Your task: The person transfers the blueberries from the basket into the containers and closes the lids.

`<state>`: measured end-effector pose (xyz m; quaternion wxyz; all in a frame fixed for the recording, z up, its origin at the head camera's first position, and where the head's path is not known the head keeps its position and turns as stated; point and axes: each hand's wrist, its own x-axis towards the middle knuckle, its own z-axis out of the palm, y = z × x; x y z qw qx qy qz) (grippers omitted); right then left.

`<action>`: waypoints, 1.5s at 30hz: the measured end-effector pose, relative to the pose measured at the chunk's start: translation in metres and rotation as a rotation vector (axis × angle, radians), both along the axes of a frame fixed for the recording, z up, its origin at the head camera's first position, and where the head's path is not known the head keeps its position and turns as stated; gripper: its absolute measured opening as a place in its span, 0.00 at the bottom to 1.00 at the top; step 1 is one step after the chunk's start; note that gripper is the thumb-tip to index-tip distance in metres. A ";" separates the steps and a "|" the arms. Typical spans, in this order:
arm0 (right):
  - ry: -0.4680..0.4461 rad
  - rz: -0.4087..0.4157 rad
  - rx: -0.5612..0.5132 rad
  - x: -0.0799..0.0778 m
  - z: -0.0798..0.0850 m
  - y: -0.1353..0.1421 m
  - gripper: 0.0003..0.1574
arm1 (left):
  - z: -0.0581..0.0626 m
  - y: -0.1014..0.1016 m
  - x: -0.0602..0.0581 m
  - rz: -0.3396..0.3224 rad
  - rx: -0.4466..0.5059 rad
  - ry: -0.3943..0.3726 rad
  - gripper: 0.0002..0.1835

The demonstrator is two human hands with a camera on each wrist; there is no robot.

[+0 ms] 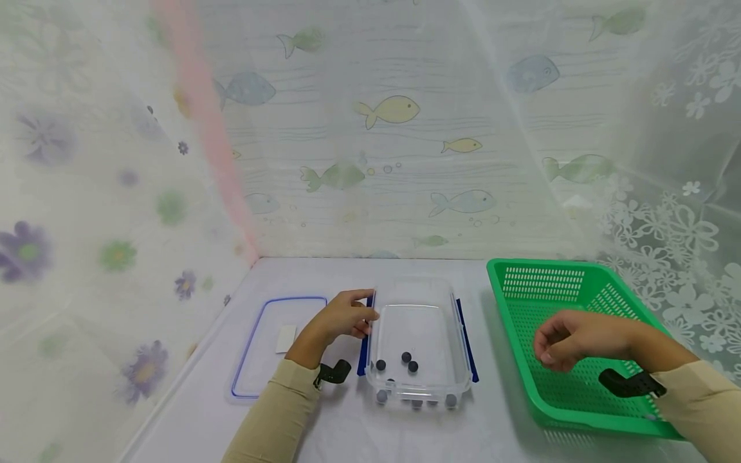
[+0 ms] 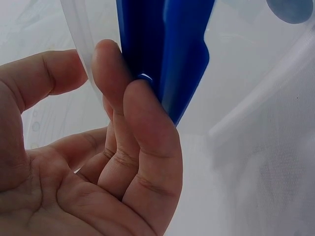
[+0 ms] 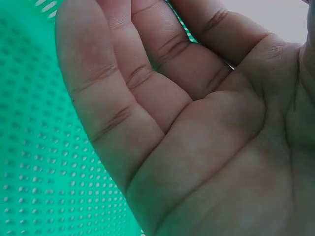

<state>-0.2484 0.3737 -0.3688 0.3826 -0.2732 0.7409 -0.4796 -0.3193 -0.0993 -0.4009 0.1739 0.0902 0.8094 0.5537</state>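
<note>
In the head view a clear plastic container (image 1: 413, 328) with blue side latches (image 1: 466, 341) stands mid-table. Several small dark balls (image 1: 406, 357) lie toward its near end. My left hand (image 1: 345, 316) grips the container's left wall, thumb over the rim. In the left wrist view its fingers (image 2: 152, 128) lie against the blue latch (image 2: 167, 44). My right hand (image 1: 585, 337) hangs above the green basket (image 1: 512, 321), fingers loosely curled. The right wrist view shows nothing in the palm (image 3: 216, 147); some fingertips are out of frame.
A clear lid with a blue seal (image 1: 246, 350) lies flat left of the container, a white label (image 1: 286, 338) on it. The perforated green basket takes up the table's right side. Patterned sheet curtains (image 1: 370, 141) enclose the back and sides.
</note>
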 end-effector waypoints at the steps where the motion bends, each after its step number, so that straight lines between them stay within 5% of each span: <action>1: -0.016 0.001 -0.002 0.001 -0.002 0.002 0.12 | 0.000 0.000 0.000 0.000 0.001 0.000 0.41; 10: -0.133 -0.041 0.106 0.009 -0.017 0.014 0.15 | 0.000 -0.001 0.002 -0.009 0.005 0.001 0.41; 17: -0.124 -0.141 0.281 0.015 -0.024 0.022 0.16 | 0.000 0.000 0.002 -0.004 -0.001 -0.004 0.41; 30: -0.136 -0.103 0.356 0.020 -0.032 0.012 0.18 | -0.003 0.000 0.001 0.006 -0.003 0.001 0.40; 45: -0.116 0.006 0.311 0.017 -0.036 -0.005 0.12 | -0.001 0.000 -0.001 -0.006 0.001 0.001 0.39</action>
